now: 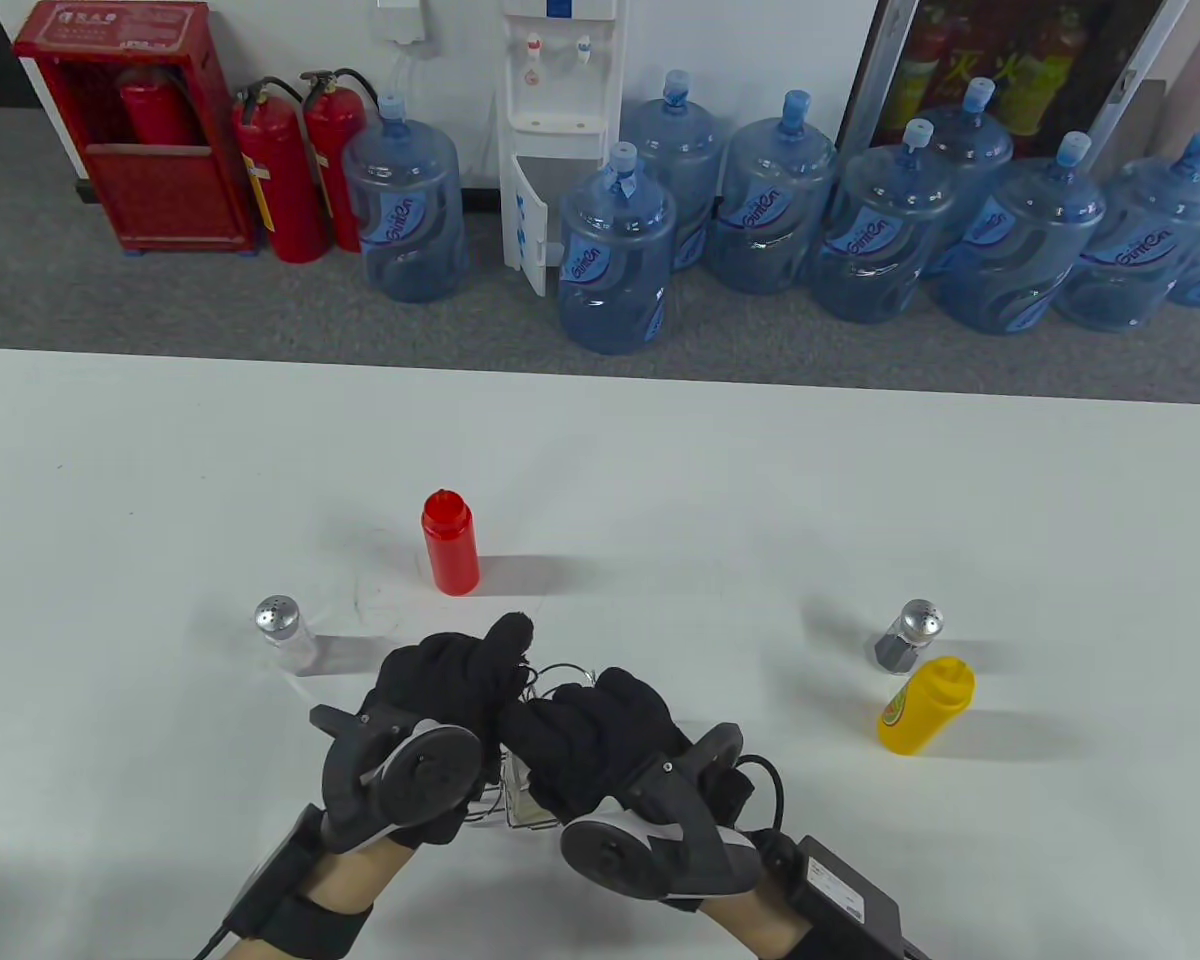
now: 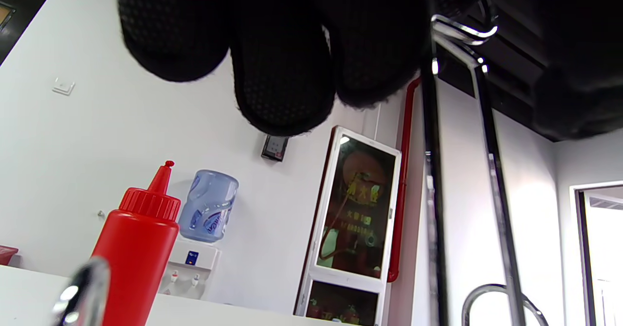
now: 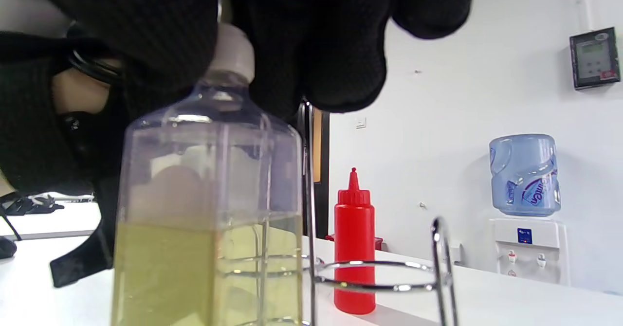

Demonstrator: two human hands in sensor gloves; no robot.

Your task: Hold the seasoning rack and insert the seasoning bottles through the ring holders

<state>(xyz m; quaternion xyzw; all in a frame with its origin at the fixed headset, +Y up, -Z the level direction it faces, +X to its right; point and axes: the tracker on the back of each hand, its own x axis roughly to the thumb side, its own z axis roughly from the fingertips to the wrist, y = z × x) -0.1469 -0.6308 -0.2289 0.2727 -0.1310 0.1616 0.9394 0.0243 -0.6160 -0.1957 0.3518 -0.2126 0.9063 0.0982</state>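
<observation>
The wire seasoning rack (image 1: 563, 676) stands near the table's front edge, mostly hidden under both hands. My left hand (image 1: 480, 665) grips its top handle. The chrome posts (image 2: 486, 170) show in the left wrist view. My right hand (image 1: 585, 715) grips the white cap of a clear square bottle (image 3: 209, 219) half full of yellowish liquid, upright at the rack (image 1: 526, 800). An empty ring holder (image 3: 375, 272) shows beside it. A red squeeze bottle (image 1: 450, 543), a yellow squeeze bottle (image 1: 925, 705) and two metal-topped shakers (image 1: 282, 628) (image 1: 910, 636) stand on the table.
The white table (image 1: 860, 500) stretches wide behind the hands. The red bottle stands just beyond the rack, the left shaker at its left, and the yellow bottle and the other shaker at the right. Water jugs and fire extinguishers stand on the floor past the far edge.
</observation>
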